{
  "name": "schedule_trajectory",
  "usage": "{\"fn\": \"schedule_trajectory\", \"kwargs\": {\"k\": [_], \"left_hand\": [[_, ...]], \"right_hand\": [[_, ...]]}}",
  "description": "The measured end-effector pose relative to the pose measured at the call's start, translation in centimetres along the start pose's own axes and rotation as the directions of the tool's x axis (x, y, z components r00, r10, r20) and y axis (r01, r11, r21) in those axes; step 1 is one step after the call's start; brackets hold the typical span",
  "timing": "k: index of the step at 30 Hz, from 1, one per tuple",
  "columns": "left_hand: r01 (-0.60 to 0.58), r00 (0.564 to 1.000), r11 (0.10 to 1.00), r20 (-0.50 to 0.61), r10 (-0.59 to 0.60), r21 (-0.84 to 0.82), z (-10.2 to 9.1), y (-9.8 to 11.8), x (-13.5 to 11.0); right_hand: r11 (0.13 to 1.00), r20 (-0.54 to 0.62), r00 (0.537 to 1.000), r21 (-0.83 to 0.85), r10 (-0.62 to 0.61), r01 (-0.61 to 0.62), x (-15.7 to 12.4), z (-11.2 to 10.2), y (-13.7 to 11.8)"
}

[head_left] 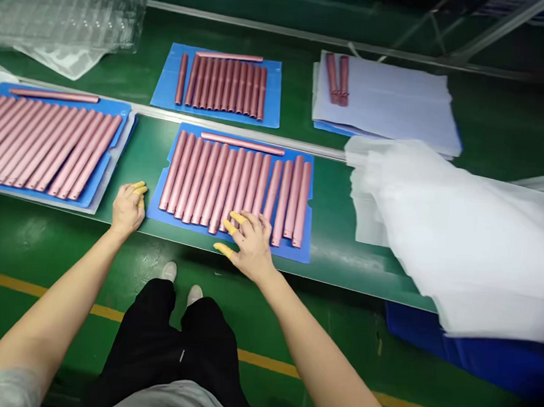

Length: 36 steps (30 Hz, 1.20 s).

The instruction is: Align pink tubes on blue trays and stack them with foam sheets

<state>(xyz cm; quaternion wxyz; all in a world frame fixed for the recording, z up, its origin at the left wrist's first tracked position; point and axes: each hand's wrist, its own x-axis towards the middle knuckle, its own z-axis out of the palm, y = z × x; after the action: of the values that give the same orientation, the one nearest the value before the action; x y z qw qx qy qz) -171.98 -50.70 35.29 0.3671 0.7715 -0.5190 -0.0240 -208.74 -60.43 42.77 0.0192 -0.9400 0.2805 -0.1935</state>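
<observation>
On the green bench, a row of pink metal tubes (215,181) lies side by side on a blue sheet (296,254), with one more tube (243,143) crosswise above their far ends. My right hand (251,245), wearing yellow finger cots, is over the near ends of the middle tubes. Its fingers are spread, and it grips nothing. Left of the blue sheet, my left hand (130,208) is at the bench's front edge with fingers curled in and nothing visible in them; it also wears yellow finger cots.
At left, another blue sheet (119,136) bears many pink tubes (40,146). Behind, a third sheet (162,83) holds darker-looking tubes (224,84). Two short pink pieces (337,78) lie on stacked sheets (398,104). White translucent sheets (472,240) overhang the right edge; clear trays (66,16) stand back left.
</observation>
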Motion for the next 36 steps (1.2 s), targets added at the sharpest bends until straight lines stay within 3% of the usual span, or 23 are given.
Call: {"fn": "schedule_trajectory", "kwargs": {"k": [3, 7, 11, 14, 17, 20, 22, 25, 28, 31, 36], "left_hand": [[-0.101, 0.992, 0.994, -0.076, 0.103, 0.026, 0.6, -0.8, -0.2], [-0.164, 0.978, 0.984, -0.120, 0.171, 0.066, 1.1, -1.2, -0.3], [-0.229, 0.954, 0.968, -0.171, 0.245, 0.105, 2.0, -2.0, 0.0], [-0.230, 0.953, 0.965, -0.172, 0.251, 0.129, 2.5, -2.8, 0.5], [-0.183, 0.965, 0.973, -0.162, 0.205, 0.140, 2.7, -3.3, 1.3], [-0.147, 0.970, 0.977, -0.171, 0.173, 0.151, 2.8, -3.7, 1.9], [-0.155, 0.968, 0.975, -0.171, 0.183, 0.161, 3.0, -3.7, 2.2], [-0.172, 0.966, 0.968, -0.159, 0.202, 0.182, 3.3, -3.7, 2.3], [-0.155, 0.970, 0.968, -0.153, 0.186, 0.195, 3.3, -3.7, 2.1], [-0.143, 0.971, 0.976, -0.169, 0.171, 0.165, 3.0, -3.7, 1.9], [-0.237, 0.958, 0.971, -0.173, 0.228, -0.036, 2.5, -3.1, 1.3]], "right_hand": [[0.991, -0.068, 0.990, -0.073, -0.121, 0.116, 1.1, 1.9, 0.8], [0.979, -0.202, 0.966, -0.155, -0.161, 0.130, 1.3, 3.7, 1.3], [0.964, -0.285, 0.934, -0.214, -0.215, 0.156, 1.0, 4.0, 1.8], [0.947, -0.378, 0.886, -0.273, -0.270, 0.172, 0.5, 3.3, 1.8], [0.941, -0.558, 0.798, -0.337, -0.228, 0.034, -1.1, 1.8, 2.3], [0.924, -0.704, 0.697, -0.344, -0.135, -0.169, -3.6, -0.3, 4.8], [0.911, -0.741, 0.672, -0.285, -0.012, -0.297, -5.2, -1.6, 7.2], [0.884, -0.692, 0.648, -0.030, 0.319, -0.467, -6.8, -3.1, 10.2], [0.786, -0.536, 0.600, 0.227, 0.594, -0.575, -7.1, -3.5, 11.5], [0.785, -0.469, 0.631, 0.315, 0.618, -0.534, -6.8, -3.3, 11.7], [0.832, -0.441, 0.706, 0.291, 0.555, -0.472, -6.7, -3.0, 12.1]]}}
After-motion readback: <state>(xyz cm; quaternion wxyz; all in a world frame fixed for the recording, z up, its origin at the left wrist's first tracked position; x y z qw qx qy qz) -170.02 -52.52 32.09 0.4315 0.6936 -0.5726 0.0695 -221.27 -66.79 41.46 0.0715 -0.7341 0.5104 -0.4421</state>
